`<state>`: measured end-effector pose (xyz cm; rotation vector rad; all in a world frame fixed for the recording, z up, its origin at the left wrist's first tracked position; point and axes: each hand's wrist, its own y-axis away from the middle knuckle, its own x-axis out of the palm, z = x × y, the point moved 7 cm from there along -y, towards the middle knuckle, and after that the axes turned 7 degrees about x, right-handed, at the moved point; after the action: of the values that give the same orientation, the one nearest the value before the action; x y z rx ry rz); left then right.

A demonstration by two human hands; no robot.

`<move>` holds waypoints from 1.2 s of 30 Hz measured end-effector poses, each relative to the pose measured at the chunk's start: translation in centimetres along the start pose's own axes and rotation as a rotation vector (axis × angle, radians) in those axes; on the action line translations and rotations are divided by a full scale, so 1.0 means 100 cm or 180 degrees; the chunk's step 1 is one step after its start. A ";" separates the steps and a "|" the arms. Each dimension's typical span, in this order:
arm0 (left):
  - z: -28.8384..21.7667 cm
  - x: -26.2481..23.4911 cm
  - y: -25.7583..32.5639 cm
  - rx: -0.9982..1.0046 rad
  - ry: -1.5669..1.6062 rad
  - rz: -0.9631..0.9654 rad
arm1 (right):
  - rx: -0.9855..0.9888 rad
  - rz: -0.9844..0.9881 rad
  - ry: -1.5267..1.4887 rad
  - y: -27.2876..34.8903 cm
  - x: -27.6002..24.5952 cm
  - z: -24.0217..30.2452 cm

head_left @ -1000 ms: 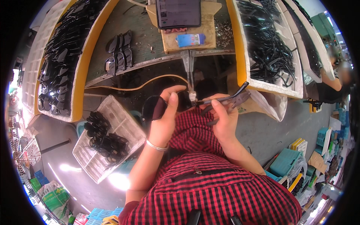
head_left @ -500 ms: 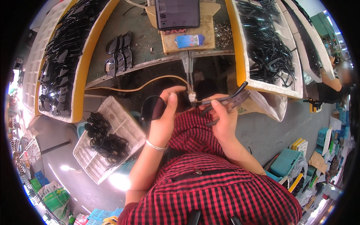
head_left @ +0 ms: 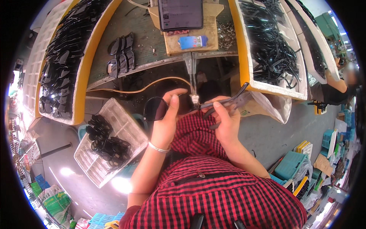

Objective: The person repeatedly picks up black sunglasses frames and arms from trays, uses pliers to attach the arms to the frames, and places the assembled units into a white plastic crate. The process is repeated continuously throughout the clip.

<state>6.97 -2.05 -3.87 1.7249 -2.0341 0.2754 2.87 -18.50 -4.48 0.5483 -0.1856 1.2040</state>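
My left hand grips a black sunglasses front by its round dark lens. My right hand pinches a black temple arm that runs up and to the right from the frame's corner. Both hands hold the frame at the tip of a thin metal tool that hangs down from the workbench edge. A second black arm lies under my right fingers. My red checked clothing fills the lower view.
A white tray of dark sunglasses fronts sits at my left. Yellow-rimmed bins hold frames on the left and loose temple arms on the right. A dark tablet stands on the bench. Another person works at far right.
The temple arm in my right hand has tilted slightly upward at its far end. Both hands stay at the tool tip.
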 end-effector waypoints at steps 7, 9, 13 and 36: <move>0.011 -0.014 0.029 -0.0382 0.0416 -0.0016 | 0.0444 0.0126 -0.0069 0.023 0.005 -0.009; 0.000 -0.012 0.042 -0.0386 0.0534 -0.0069 | 0.0494 0.0281 -0.0162 0.032 0.010 -0.004; -0.026 0.008 0.056 0.0084 0.0755 -0.0060 | 0.0441 0.0477 -0.0610 0.042 0.028 0.026; -0.105 0.023 0.036 0.0837 -0.0172 -0.0063 | -0.0810 0.0748 0.3379 0.030 0.016 0.167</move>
<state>5.43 1.16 6.89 1.9246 -2.0947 0.5152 3.19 -24.72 11.40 -0.3818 0.5092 1.5250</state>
